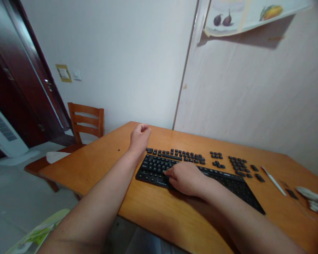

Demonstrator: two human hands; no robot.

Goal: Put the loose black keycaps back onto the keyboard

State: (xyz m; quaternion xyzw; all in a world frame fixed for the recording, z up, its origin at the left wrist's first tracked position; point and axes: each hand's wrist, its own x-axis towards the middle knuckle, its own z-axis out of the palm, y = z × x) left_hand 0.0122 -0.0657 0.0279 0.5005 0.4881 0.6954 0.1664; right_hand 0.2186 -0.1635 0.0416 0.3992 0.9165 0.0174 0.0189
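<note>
A black keyboard [156, 180] lies on the wooden table [153, 204], with keycaps on part of its left section and bare key seats along the lower rows and the right section. My right hand [185, 176] is over the keyboard's left half, fingers curled and the index fingertip down on it; anything under the fingertips is hidden. Beyond the keyboard's left end, my left hand [141, 135] is raised with fingers curled towards the thumb; I cannot make out anything in it. Loose black keycaps [193, 157] stand in rows behind the keyboard, near both hands.
More loose keycaps [237, 165] are grouped at the right. Further right lie a white pen-like stick [274, 181], a small dark piece [291, 193] and a whitish cloth [314, 201]. A wooden chair [86, 120] stands beyond the table's left edge. A wall [137, 70] rises behind.
</note>
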